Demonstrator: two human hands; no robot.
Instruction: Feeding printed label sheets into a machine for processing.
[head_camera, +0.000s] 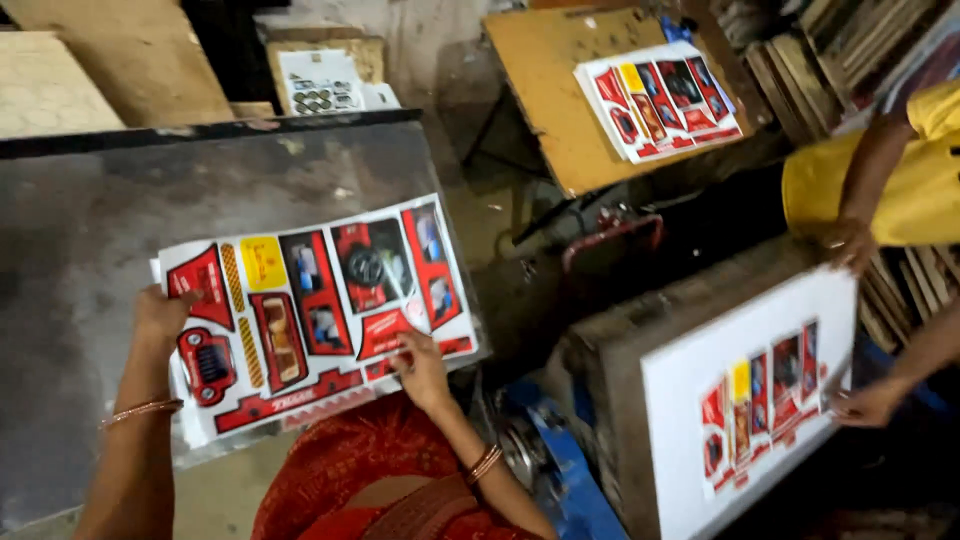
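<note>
We see a stack of printed sheets (315, 310) lying flat on a dark grey tabletop (90, 230). The sheets are white with red, yellow and black cut-out shapes on them. The stack is longer than it is wide, and its long side runs from left to right, with the right end tipped a little higher up in the view. The left hand (160, 315) rests on the left short edge of the stack, with its fingers curled over the paper, and it looks like it pinches the edge, but we cannot be sure. The right hand (422, 368) presses down on the lower right corner with its fingers spread flat on top, not closed around anything. Both wrists wear thin bangles. Further right, another person in a yellow shirt (900, 190) has two hands on a big white board (750, 390) that leans on a machine, with one more printed sheet (762, 405) stuck on it. Up at the top, another pile of sheets (660, 98) sits on a small wooden table (550, 90).
</note>
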